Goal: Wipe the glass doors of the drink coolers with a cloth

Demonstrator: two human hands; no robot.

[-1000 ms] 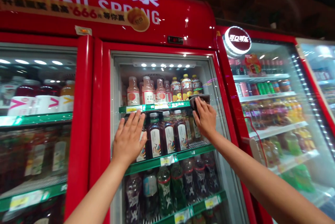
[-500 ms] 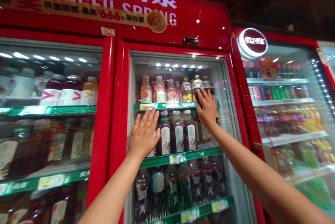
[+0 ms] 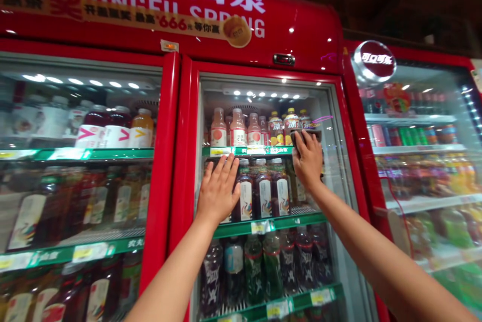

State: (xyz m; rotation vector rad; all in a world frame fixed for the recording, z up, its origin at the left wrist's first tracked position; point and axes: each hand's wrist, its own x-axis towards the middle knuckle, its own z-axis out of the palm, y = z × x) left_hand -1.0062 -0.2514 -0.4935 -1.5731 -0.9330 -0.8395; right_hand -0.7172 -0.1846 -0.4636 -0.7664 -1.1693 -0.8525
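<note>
My left hand (image 3: 219, 189) lies flat against the glass door (image 3: 320, 111) of a red drinks fridge, its fingers stretched out, with nothing visible under it. Higher and to the right, my right hand (image 3: 308, 156) presses a dark folded cloth (image 3: 313, 134) onto the same glass. Part of the cloth is hidden beneath the fingers. Behind the door, pink-drink bottles (image 3: 238, 128) and yellow-capped bottles (image 3: 291, 123) stand on the top shelf. Dark bottles with white labels (image 3: 264, 194) fill the shelf between my forearms.
A red door frame (image 3: 171, 136) separates this door from the left fridge section, which holds bottles with white labels (image 3: 117, 131). At the right stands another red-framed fridge with a round lit sign (image 3: 374, 62). A small display (image 3: 284, 59) sits above the middle door.
The scene has shifted slightly to the right in view. My right hand and the cloth sit a little lower and farther right on the glass; my left hand stays in place on the door.
</note>
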